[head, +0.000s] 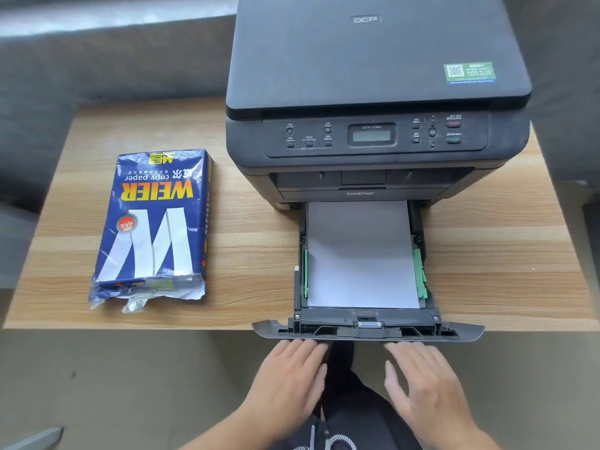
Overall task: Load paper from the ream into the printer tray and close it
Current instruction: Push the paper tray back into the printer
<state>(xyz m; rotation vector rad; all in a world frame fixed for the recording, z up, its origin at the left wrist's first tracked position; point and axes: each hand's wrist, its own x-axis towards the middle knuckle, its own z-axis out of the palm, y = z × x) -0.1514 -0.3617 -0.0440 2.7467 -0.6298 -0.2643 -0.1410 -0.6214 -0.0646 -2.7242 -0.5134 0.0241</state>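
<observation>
A dark grey printer point(373, 92) stands on a wooden table point(253, 254). Its paper tray point(368, 332) is pulled out toward me past the table's front edge. White paper point(362, 254) lies flat in the tray between green guides. A blue ream point(156, 228) with its wrapper torn open at the near end lies left of the printer. My left hand point(289, 381) and my right hand point(425, 384) are flat with fingers extended. Their fingertips reach the tray's front panel. Neither hand holds anything.
A grey sofa point(97, 60) runs behind the table. My dark trousers with a drawstring point(334, 440) show below the tray. Bare tabletop lies right of the printer.
</observation>
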